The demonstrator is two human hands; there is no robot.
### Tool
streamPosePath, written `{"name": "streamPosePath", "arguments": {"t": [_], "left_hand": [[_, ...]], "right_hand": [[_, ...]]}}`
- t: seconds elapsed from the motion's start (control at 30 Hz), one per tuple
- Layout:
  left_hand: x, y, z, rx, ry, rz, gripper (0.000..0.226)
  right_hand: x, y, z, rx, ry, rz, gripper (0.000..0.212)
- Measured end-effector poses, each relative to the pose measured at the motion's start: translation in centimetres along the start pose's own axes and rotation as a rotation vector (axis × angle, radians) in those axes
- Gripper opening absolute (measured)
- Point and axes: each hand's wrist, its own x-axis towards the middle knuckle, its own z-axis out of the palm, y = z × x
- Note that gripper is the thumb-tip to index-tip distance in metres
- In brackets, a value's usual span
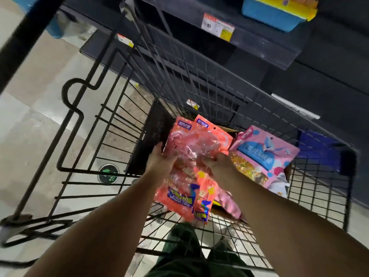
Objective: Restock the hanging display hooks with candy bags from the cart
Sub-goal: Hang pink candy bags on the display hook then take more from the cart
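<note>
Nearest the camera, dark green trousers (183,254) show below the two bare forearms, which reach forward into a black wire cart (111,124).

The orange candy bags (191,162) are held above the cart's basket. At least two overlap, one behind the other. Their long axis runs near to far, tilted slightly right at the far end. The header ends, with blue logo patches and a hang hole, point away from the person; the blue printed labels lie at the near end.

The left hand (159,158) grips the left edge of the orange bags, thumb lying on the front face, the remaining fingers hidden behind the plastic. The right hand (217,162) closes on the right edge at mid-length, fingers curled tightly into the crinkled film. Both hands are in firm contact with the bags.

Inside the basket, to the right of the held bags, a pink candy bag (265,154) with a blue panel stands tilted, header pointing up and left. More pink packaging lies beneath the orange bags; its details are obscured.

Beyond the cart, dark shelving (259,52) carries orange-and-white price tags (217,27) and a blue-and-yellow box (277,11).
</note>
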Motion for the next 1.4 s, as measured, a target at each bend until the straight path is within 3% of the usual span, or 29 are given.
{"name": "streamPosePath", "arguments": {"t": [0.03, 0.13, 0.2, 0.3, 0.43, 0.5, 0.57, 0.63, 0.87, 1.0, 1.13, 1.2, 1.3, 1.4], "left_hand": [[0.1, 0.8, -0.1, -0.083, -0.002, -0.012, 0.077], [-0.1, 3.6, 0.1, -0.186, -0.148, 0.003, 0.037], [-1.1, 5.4, 0.7, -0.142, -0.261, -0.007, 0.039], [-2.9, 7.8, 2.8, -0.097, -0.292, 0.063, 0.073], [-7.0, 12.2, 6.3, -0.017, -0.341, 0.166, 0.041], [-8.7, 14.2, 8.3, -0.010, -0.440, 0.186, 0.048], [-11.1, 15.8, 10.6, -0.045, -0.476, 0.231, 0.023], [-13.9, 17.2, 13.5, -0.035, -0.511, 0.272, 0.018], [-26.5, 20.3, 27.6, 0.089, -0.628, 0.504, 0.023], [-37.3, 19.9, 37.9, 0.112, -0.769, 0.583, 0.008], [-46.4, 18.1, 47.0, 0.142, -0.903, 0.616, 0.027], [-49.9, 17.5, 50.5, 0.144, -0.939, 0.615, 0.017], [-53.7, 17.0, 55.4, 0.174, -0.980, 0.635, 0.010], [-56.9, 16.9, 60.1, 0.188, -1.052, 0.643, 0.016]], "right_hand": [[-0.5, -0.3, -1.3, 0.067, -0.036, -0.021, 0.004], [-2.1, -1.6, -5.4, 0.201, -0.162, -0.056, 0.017], [-3.1, -2.0, -8.1, 0.227, -0.148, -0.078, 0.020], [-4.9, -2.2, -11.4, 0.335, -0.057, -0.166, 0.017], [-8.4, -2.3, -14.5, 0.519, 0.169, -0.268, 0.010], [-10.2, -1.9, -16.6, 0.556, 0.273, -0.312, 0.009], [-12.1, -1.0, -19.4, 0.590, 0.362, -0.351, 0.014], [-14.5, 0.3, -22.7, 0.627, 0.431, -0.388, 0.016], [-25.6, 8.6, -37.6, 0.667, 0.581, -0.532, 0.009], [-33.8, 15.9, -47.3, 0.737, 0.717, -0.543, 0.021], [-41.5, 22.8, -54.5, 0.755, 0.856, -0.564, 0.046], [-44.1, 25.2, -56.9, 0.741, 0.950, -0.559, 0.047], [-46.7, 28.2, -60.2, 0.777, 1.056, -0.557, 0.068], [-48.1, 31.6, -63.9, 0.843, 1.114, -0.546, 0.047]]}}
